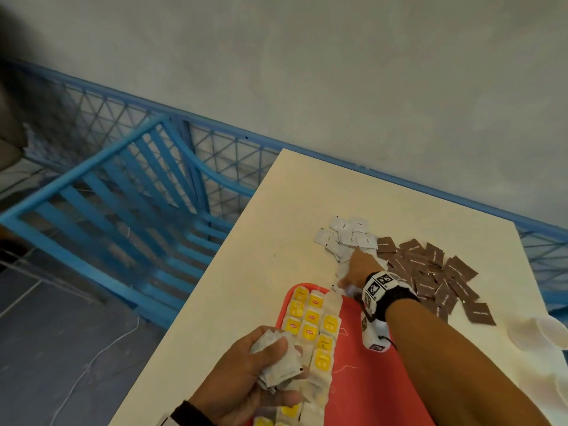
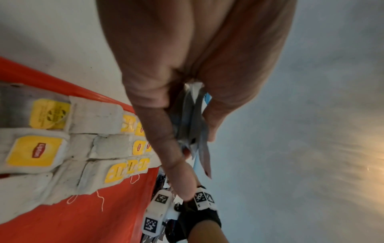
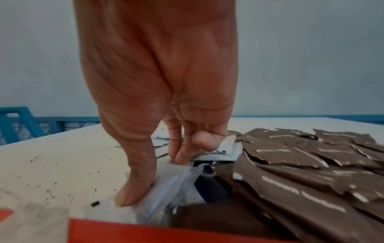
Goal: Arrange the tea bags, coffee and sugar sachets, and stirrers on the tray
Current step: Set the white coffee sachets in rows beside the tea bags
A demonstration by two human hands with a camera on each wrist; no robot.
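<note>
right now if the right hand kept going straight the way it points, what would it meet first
Most likely more of the white sachets: the right hand already touches the near ones and points away across the pile. The brown sachets lie off to its right. Past the pile, bare table, though depth is hard to judge.

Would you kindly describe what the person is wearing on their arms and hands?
Both forearms are bare, with no sleeves or gloves. The right hand has a black wrist strap carrying a white camera housing covered in square black-and-white marker tags, with a thin black cable looping beside it. The left hand wears a dark band at the wrist; its device is mostly out of frame.
</note>
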